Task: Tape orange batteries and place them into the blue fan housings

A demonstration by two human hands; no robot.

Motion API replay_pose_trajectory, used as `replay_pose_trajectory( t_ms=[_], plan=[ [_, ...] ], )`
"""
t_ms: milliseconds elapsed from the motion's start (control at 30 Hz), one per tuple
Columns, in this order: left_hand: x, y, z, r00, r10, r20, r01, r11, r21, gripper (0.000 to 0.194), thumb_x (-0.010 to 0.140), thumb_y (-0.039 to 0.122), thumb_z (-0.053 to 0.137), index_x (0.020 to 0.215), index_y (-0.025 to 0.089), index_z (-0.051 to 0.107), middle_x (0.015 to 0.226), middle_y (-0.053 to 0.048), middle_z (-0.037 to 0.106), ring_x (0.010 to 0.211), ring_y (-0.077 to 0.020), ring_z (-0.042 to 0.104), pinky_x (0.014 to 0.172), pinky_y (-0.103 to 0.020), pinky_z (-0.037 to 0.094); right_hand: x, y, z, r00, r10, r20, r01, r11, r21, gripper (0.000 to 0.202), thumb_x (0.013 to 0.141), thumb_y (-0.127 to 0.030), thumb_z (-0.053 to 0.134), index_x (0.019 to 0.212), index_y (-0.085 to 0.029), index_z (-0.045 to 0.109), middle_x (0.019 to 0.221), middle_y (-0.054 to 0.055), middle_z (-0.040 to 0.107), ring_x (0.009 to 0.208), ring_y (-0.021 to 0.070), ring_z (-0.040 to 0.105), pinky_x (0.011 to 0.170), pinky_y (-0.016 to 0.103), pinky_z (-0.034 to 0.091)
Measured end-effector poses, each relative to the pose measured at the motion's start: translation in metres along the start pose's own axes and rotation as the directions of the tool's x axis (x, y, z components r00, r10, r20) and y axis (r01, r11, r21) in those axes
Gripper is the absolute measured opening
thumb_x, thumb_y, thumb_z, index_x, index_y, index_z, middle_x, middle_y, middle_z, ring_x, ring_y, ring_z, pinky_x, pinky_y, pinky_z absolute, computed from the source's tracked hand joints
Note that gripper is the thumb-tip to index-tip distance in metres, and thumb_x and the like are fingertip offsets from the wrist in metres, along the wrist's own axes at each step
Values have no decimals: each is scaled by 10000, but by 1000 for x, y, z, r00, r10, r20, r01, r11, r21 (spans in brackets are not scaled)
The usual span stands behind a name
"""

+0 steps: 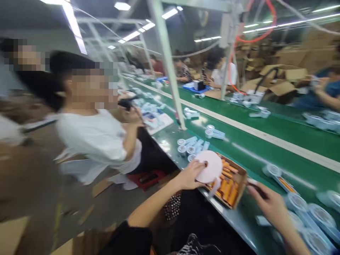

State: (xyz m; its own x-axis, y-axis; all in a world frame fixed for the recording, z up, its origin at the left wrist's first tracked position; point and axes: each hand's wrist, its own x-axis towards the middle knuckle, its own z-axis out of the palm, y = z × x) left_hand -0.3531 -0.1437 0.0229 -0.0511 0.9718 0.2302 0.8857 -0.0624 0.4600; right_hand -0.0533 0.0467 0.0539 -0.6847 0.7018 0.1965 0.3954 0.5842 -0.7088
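My left hand (190,175) holds a white round roll (211,166) by its middle, with a loose strip hanging from its lower edge. Behind and below the roll, a cardboard box (240,170) on the bench contains several orange cylinders (228,189). At the box's right side, my right hand (268,202) is closed around a dark, thin object (257,189), blurred by motion. Light-blue handheld devices with round heads (315,216) lie by my right forearm. More of them (190,148) stand grouped just beyond the roll.
A green conveyor (239,141) with a pale strip runs past the bench. A metal post (168,67) rises at its near edge. On the left sits a person in a white shirt (90,138). Other people work across the conveyor, near open cardboard boxes (281,79).
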Motion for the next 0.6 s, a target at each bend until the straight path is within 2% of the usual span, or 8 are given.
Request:
replay_pose_trajectory(
  t_ms=[67, 133, 200, 267, 367, 433, 500, 600],
  plan=[
    [-10, 1, 9, 984, -37, -175, 41, 999, 21, 739, 772, 477, 874, 1390, 177, 600, 1388, -182, 654, 1441, -395, 464, 1238, -624, 365, -15, -21, 17, 976, 97, 197, -142, 963, 227, 686, 922, -686, 556, 1366, -176, 668, 823, 76, 775, 673, 253, 707, 630, 367, 592],
    [-16, 6, 15, 964, -21, -265, 32, 999, 39, 625, 797, 389, 852, 1339, 190, 613, 1337, -157, 665, 1454, -395, 428, 1234, -633, 370, -21, -41, 33, 930, 84, 357, -235, 883, 406, 799, 920, -695, 597, 1509, -161, 522, 857, 64, 760, 695, 228, 698, 630, 333, 570],
    [-19, 14, 18, 958, -3, -288, 17, 999, 45, 539, 821, 265, 800, 1322, 213, 609, 1324, -131, 663, 1455, -378, 422, 1233, -623, 378, -23, -57, 45, 885, 15, 466, -266, 837, 478, 722, 918, -688, 638, 1428, -180, 587, 862, 47, 740, 677, 196, 670, 622, 298, 541],
    [-20, 20, 18, 952, -4, -307, 16, 999, 36, 533, 822, 216, 773, 1324, 229, 594, 1332, -121, 652, 1450, -370, 424, 1223, -619, 394, -24, -67, 50, 859, -34, 511, -240, 854, 461, 525, 949, -665, 632, 1138, -184, 727, 750, 9, 683, 588, 152, 577, 575, 263, 476],
    [-22, 21, 17, 938, -36, -345, 34, 999, -11, 557, 819, 254, 790, 1330, 226, 570, 1331, -122, 647, 1443, -367, 433, 1222, -629, 392, -28, -72, 50, 843, -138, 520, -146, 872, 468, 538, 988, -654, 592, 770, -179, 718, 604, -18, 578, 535, 124, 464, 544, 250, 382],
    [-24, 18, 17, 935, -111, -336, 91, 993, -75, 582, 788, 282, 822, 1313, 227, 575, 1327, -120, 647, 1440, -370, 446, 1229, -643, 379, -33, -71, 51, 818, -239, 523, -84, 850, 519, 538, 996, -643, 593, 757, -180, 731, 665, 7, 639, 614, 145, 541, 618, 265, 424],
    [-27, 14, 20, 919, -237, -313, 182, 964, -195, 608, 751, 305, 851, 1295, 237, 586, 1355, -121, 626, 1443, -371, 455, 1205, -636, 419, -40, -68, 54, 782, -323, 534, -26, 838, 545, 495, 1018, -609, 580, 843, -186, 769, 787, 46, 722, 745, 180, 630, 736, 294, 476],
    [-31, 8, 25, 842, -459, -285, 290, 829, -479, 672, 739, 362, 860, 1331, 253, 563, 1431, -124, 548, 1398, -340, 519, 1065, -517, 578, -53, -63, 64, 682, -438, 586, 81, 842, 534, 473, 1061, -544, 521, 878, -187, 772, 863, 77, 760, 838, 197, 670, 835, 316, 498]
  ],
)
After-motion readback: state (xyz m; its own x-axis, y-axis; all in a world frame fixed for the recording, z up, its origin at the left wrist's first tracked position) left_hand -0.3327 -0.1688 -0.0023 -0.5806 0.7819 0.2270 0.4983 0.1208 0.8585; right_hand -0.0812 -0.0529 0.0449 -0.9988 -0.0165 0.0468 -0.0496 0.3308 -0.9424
